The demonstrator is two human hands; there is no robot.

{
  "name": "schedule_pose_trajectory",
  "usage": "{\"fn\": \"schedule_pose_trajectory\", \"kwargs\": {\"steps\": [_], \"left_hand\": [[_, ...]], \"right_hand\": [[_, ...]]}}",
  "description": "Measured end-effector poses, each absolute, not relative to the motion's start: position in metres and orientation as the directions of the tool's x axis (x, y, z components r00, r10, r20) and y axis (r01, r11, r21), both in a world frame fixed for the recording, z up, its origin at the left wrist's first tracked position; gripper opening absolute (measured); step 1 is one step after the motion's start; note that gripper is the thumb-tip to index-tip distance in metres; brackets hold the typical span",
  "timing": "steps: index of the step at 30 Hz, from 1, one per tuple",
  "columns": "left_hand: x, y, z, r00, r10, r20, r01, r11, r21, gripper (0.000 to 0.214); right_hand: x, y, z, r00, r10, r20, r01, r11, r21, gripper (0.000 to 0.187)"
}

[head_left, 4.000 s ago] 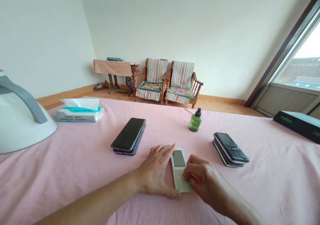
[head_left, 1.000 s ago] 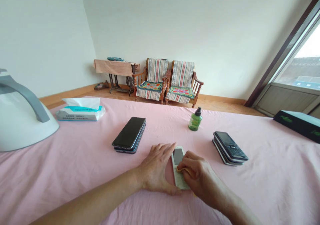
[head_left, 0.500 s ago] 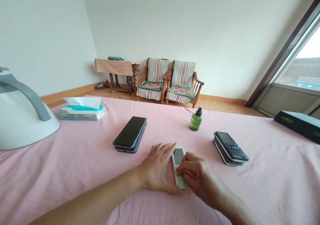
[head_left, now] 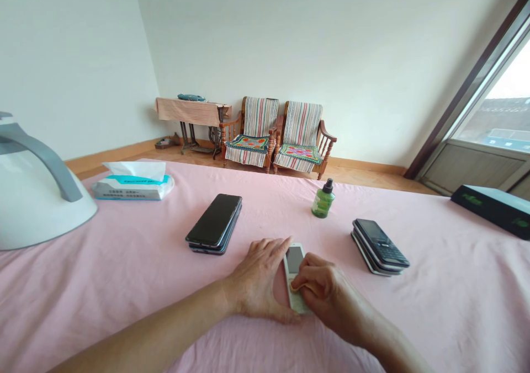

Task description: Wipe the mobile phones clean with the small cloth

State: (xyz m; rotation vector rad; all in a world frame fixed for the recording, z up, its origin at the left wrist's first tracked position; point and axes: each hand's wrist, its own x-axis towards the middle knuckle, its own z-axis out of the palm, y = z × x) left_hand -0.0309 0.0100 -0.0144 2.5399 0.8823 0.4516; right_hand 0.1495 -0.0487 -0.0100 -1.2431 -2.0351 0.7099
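Observation:
A white mobile phone (head_left: pixel 294 260) with a grey screen and a keypad lies face up on the pink cloth. My left hand (head_left: pixel 260 280) grips it by its ends, fingertips at the top edge and thumb at the bottom. Over the keypad, my right hand (head_left: pixel 322 286) is closed in a pinch, its fingertips pressed on the phone just below the screen. Whatever sits in that pinch is mostly hidden; a small yellowish edge may show at the fingertips. The phone's lower right side is covered by this hand.
Stacked phones (head_left: pixel 215 221) lie at left, and another stack topped by a keypad phone (head_left: pixel 381 243) at right. Behind stand a green spray bottle (head_left: pixel 322 201) and a tissue pack (head_left: pixel 132 188). A white kettle (head_left: pixel 37 196) is far left, a black box (head_left: pixel 488 207) far right.
Both hands keep their hold on the phone, with hardly any visible movement. The whole view has shifted very slightly.

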Motion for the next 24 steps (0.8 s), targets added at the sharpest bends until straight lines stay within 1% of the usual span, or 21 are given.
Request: {"fn": "schedule_pose_trajectory", "kwargs": {"steps": [2, 6, 11, 16, 21, 24], "left_hand": [[-0.0306, 0.01, -0.0149, 0.748, 0.64, 0.172, 0.504, -0.718, 0.481, 0.112], [-0.0306, 0.0104, -0.0153, 0.741, 0.648, 0.178, 0.516, -0.718, 0.467, 0.113], [-0.0308, 0.0101, -0.0142, 0.751, 0.637, 0.172, 0.507, -0.724, 0.468, 0.114], [-0.0305, 0.01, -0.0154, 0.744, 0.642, 0.187, 0.506, -0.723, 0.471, 0.114], [-0.0297, 0.0105, -0.0147, 0.742, 0.647, 0.174, 0.511, -0.715, 0.476, 0.114], [-0.0295, 0.0101, -0.0129, 0.746, 0.645, 0.167, 0.512, -0.715, 0.475, 0.112]], "right_hand": [[0.1491, -0.0492, -0.0089, -0.353, 0.909, 0.22, 0.551, 0.392, -0.737, 0.037], [0.1479, -0.0486, -0.01, -0.308, 0.908, 0.284, 0.567, 0.415, -0.712, 0.036], [0.1467, -0.0485, -0.0103, -0.36, 0.896, 0.259, 0.561, 0.43, -0.708, 0.039], [0.1459, -0.0485, -0.0067, -0.355, 0.881, 0.311, 0.547, 0.466, -0.696, 0.039], [0.1484, -0.0502, -0.0039, -0.392, 0.885, 0.252, 0.573, 0.449, -0.685, 0.036], [0.1498, -0.0494, -0.0048, -0.398, 0.879, 0.261, 0.574, 0.461, -0.677, 0.037]]}}
